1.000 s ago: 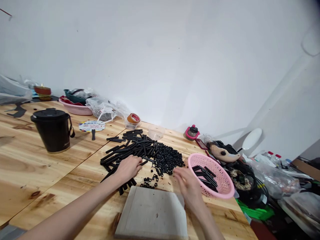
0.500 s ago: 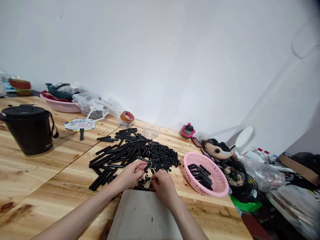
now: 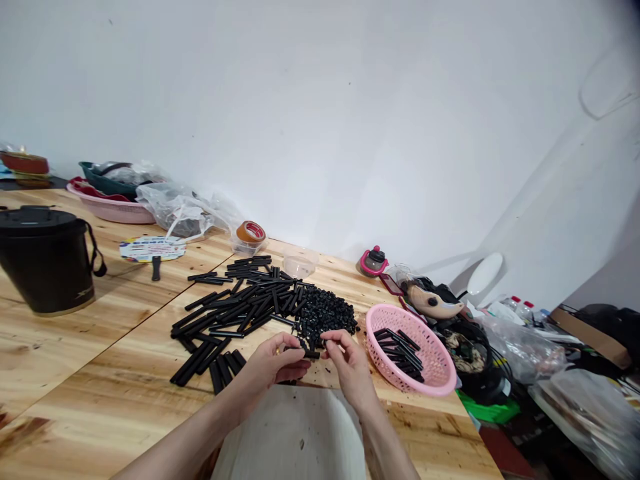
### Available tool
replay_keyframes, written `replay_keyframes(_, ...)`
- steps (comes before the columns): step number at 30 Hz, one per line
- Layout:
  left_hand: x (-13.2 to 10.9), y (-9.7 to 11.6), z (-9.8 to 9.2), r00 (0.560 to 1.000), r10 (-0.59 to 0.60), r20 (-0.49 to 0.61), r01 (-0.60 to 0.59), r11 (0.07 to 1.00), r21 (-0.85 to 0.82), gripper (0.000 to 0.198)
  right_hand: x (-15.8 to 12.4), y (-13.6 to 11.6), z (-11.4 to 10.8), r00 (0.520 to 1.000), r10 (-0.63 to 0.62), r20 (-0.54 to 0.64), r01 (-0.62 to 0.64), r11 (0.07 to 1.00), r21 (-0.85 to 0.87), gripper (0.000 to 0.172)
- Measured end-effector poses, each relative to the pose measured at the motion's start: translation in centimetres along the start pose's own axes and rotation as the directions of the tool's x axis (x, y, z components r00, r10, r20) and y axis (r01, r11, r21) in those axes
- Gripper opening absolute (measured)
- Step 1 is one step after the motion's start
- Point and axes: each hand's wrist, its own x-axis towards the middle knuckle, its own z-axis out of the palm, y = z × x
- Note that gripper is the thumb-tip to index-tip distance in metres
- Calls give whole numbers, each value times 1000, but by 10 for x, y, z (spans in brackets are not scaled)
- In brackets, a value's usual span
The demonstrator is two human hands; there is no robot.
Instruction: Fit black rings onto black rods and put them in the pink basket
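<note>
Head camera looks down on a wooden worktop (image 3: 90, 353), with both hands raised close together at the lower middle of the frame. The left hand (image 3: 273, 360) is curled, its fingers gripping a short black tube piece (image 3: 311, 354). The right hand (image 3: 349, 360) is just beside it, its fingertips (image 3: 331, 338) pinched together at the edge of a heap of small black pieces (image 3: 323, 317); whether they hold anything is too small to tell. That heap sits just above the hands, at the centre of the frame. A spread of long black tubes (image 3: 230, 313) lies to its left, loose and crossing. A pink plastic basket (image 3: 387, 315) stands to the right, holding more black tubes (image 3: 399, 350). A grey board (image 3: 290, 433) lies at the bottom edge, under the forearms.
</note>
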Motion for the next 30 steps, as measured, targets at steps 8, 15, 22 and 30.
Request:
replay_keyframes(8, -5, -11, -1, 998, 63, -24, -64, 998, -12, 27, -16, -15, 1, 996, 86, 5, -84, 962, 261, 25)
replay_keyframes(15, -9, -17, 3, 991, 128, -42, -120, 982, 147, 23, -28, -7, 3, 997, 74, -21, -65, 955, 289, 26)
replay_keyframes(22, -12, -13, 12, 979, 177, 105, -201, 931, 305, 27, -33, -16, -1, 988, 140, -60, -117, 948, 296, 21)
replay_keyframes(30, -26, -10, 26, 928, 285, 240, -371, 759, 536, 26, -37, -19, -5, 989, 130, -69, -95, 920, 381, 18)
